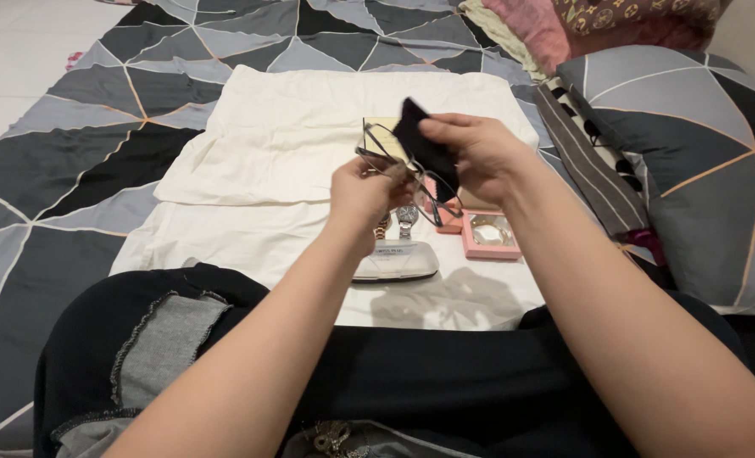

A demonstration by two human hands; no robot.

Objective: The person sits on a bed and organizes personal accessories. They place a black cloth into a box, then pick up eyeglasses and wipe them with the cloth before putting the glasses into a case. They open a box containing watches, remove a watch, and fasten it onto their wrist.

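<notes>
From the head camera, your left hand [362, 191] closes its fingers on the near side of a pair of dark-framed glasses [407, 174], holding them up over the bed. Your right hand [479, 153], at about 2 o'clock from the left, pinches a small black cloth [424, 144] against the glasses; its fingers are closed on the cloth, which drapes over one lens.

Below the glasses, at 6 o'clock, a white glasses case [394, 261] lies on a cream sheet [267, 144]. Two wristwatches [397, 222] lie just beyond the case. At 4 o'clock, a pink box [490, 237] sits open. A grey patterned pillow [691, 161] rests at 3 o'clock.
</notes>
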